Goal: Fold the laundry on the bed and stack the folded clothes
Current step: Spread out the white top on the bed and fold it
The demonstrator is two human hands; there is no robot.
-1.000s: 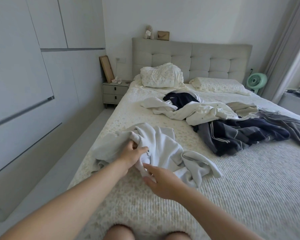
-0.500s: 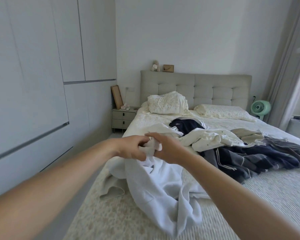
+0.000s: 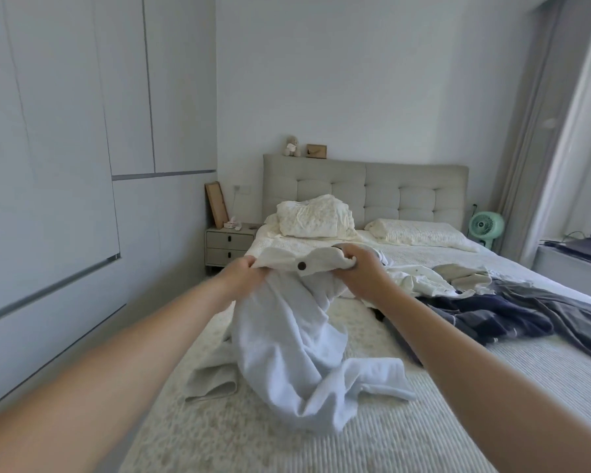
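Lifted clear of the bed (image 3: 475, 421) by its top edge: a white garment (image 3: 287, 353), pinched at two points so the rest can hang and sort itself out. Left hand (image 3: 244, 271) clenched on one end of that edge, right hand (image 3: 354, 268) clenched on the other, a dark button (image 3: 301, 265) showing on the stretch between the two. Held apart and high, presumably to find the shape before any fold is laid; possibly a waistband or a placket, hard to say from this angle. Lower part trailing onto the bedspread, one end crumpled to the left, another flopped to the right, so not yet spread flat.

Further up the bed, on the right: a heap of unfolded laundry, cream pieces (image 3: 423, 285) on top of and beside dark navy and grey ones (image 3: 509, 312), left within reach for later turns. No folded stack in sight anywhere, so judged to be at the very start of the job. Near half of the bed left bare, probably the spot for laying the garment down and folding.

Pillows (image 3: 316, 218) against the headboard (image 3: 406, 186), a bedside cabinet (image 3: 227, 247) to the left, a small green fan (image 3: 485, 227) on the far right.
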